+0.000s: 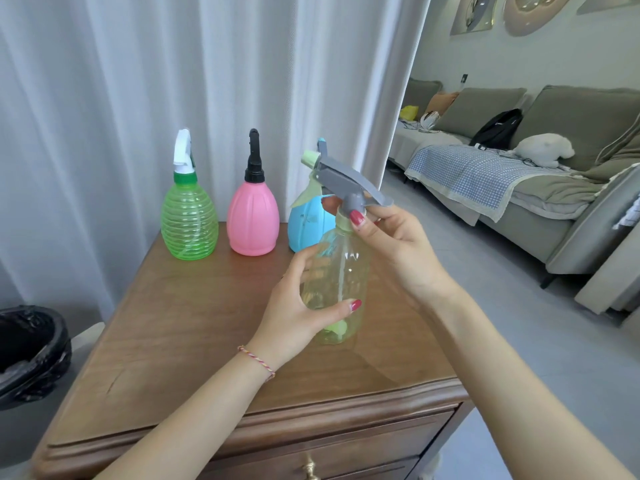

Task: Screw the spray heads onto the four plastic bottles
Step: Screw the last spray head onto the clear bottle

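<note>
Yellowish clear bottle (pixel 334 282) clamped in left hand (pixel 298 306), right hand (pixel 391 237) pinching grey spray head (pixel 349 183) collar above; tilted start could cross-thread lol.

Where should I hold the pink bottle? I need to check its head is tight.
Judging by shape, wrap the widest part of the pink bottle from the front; it stands upright between the green bottle and blue bottle. Put the other grip on its black spray head from above.

Cabinet (pixel 194 317): wood showing glossy, smooth grain. Bottles: plastic, clear one (pixel 337 271) gleaming. Curtain (pixel 173 81): matt cloth hanging.
</note>
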